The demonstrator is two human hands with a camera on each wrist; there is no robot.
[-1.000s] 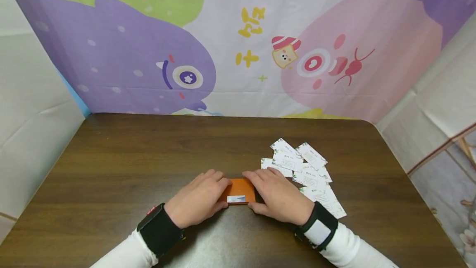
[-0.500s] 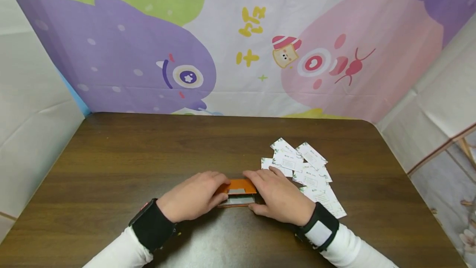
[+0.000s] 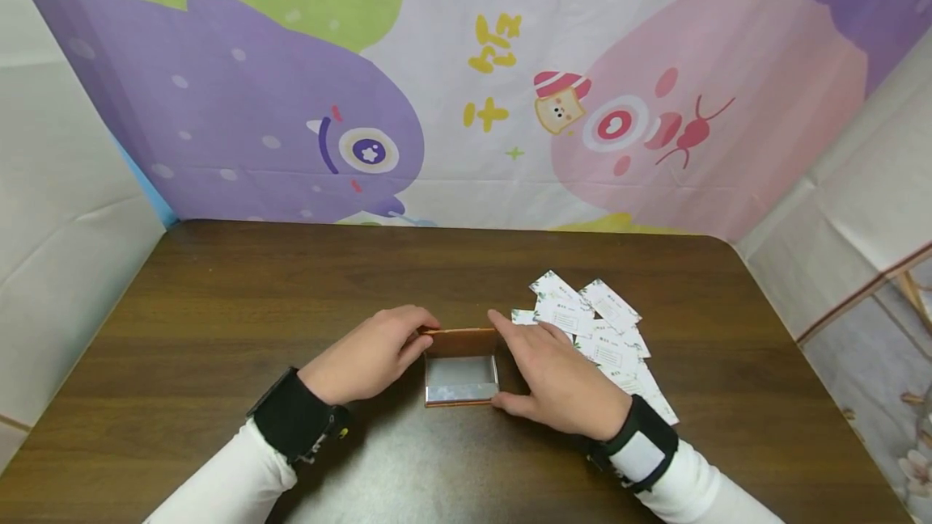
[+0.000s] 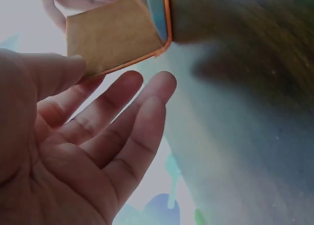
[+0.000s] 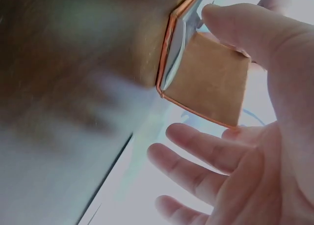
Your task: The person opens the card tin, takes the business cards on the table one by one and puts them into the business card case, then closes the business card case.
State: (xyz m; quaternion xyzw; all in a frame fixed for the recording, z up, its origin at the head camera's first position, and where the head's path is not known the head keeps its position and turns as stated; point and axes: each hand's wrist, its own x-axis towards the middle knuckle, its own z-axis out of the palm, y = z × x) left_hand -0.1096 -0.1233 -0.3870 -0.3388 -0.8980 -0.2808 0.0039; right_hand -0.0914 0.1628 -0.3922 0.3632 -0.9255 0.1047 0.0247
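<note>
An orange business card case [image 3: 460, 403] stands on the table with its lid [image 3: 460, 342] raised; the lid's inner face is tan and the metal tray shows bare grey. My left hand [image 3: 367, 356] pinches the lid's left edge between thumb and index finger, the other fingers loosely extended in the left wrist view. My right hand [image 3: 557, 374] spans the case's right side: the thumb [image 5: 235, 26] is at the near corner and the index finger is at the lid's right edge, partly hidden behind it in the right wrist view.
Several white printed cards [image 3: 615, 346] lie overlapping to the right of the case, partly covered by my right hand. The brown wooden table [image 3: 291, 289] ends at a cartoon-printed curtain [image 3: 451, 184] at the back. White cloth walls flank both sides.
My left hand has lifted the case's lid from closed to upright, moving slightly up and left. My right hand has stayed at the right side, shifting only a little.
</note>
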